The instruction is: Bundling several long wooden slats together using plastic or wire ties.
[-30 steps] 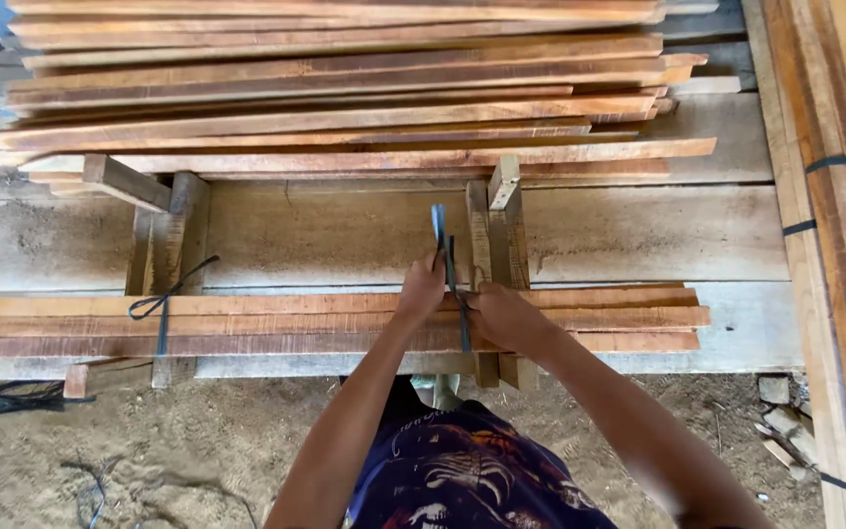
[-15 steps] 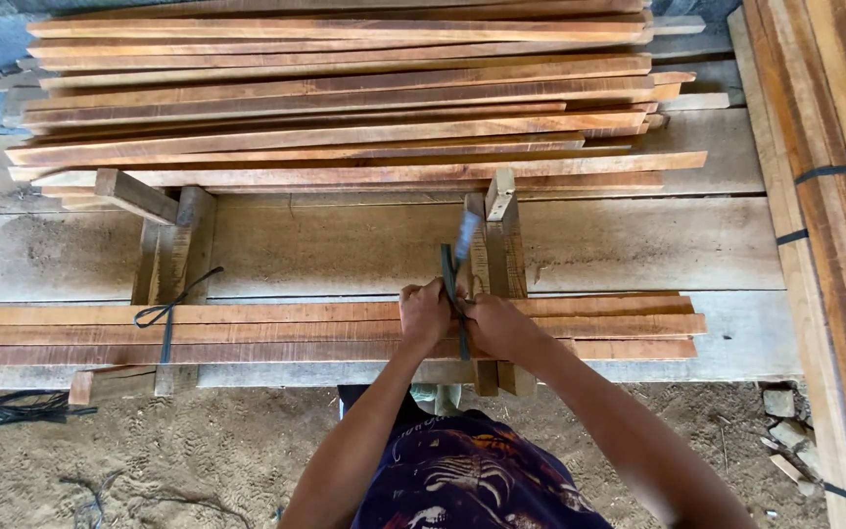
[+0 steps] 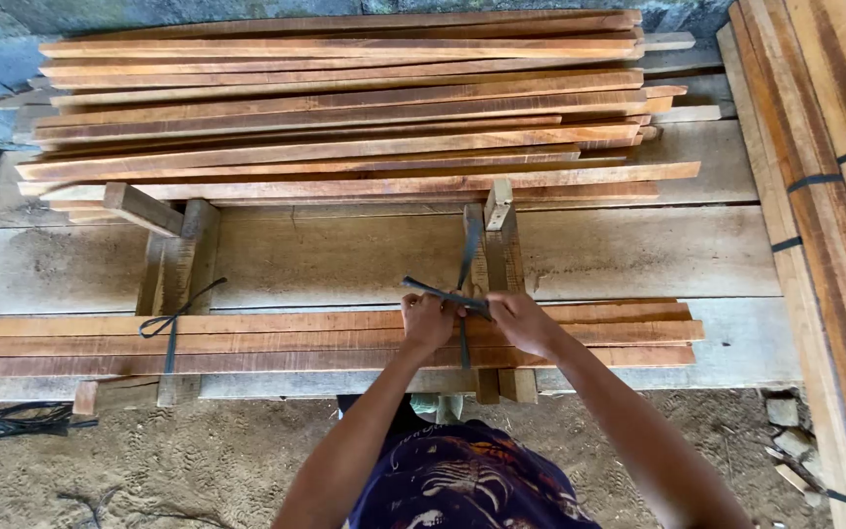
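where the near bundle of long reddish-brown wooden slats lies across the grey plank worktop, both hands meet over its right-hand portion, and the relation that matters is between the dark flat binding strap and the bundle's long axis. the slats run left to right; the strap crosses them at right angles, front to back, so the two axes stand square to one another. the left hand is closed in a fist on the strap's free end, which juts up and leftward from the grip. the right hand is likewise closed on the strap just beside it, the two hands all but touching, with the strap's other run rising away toward the upright wooden blocks behind. neither hand is clearly the nearer; both sit directly on the crossing point. further left, a second dark strap already rings the same bundle, its knotted ends loose. a larger loose stack of pale wooden slats rests well behind. strapped boards lie to the right.
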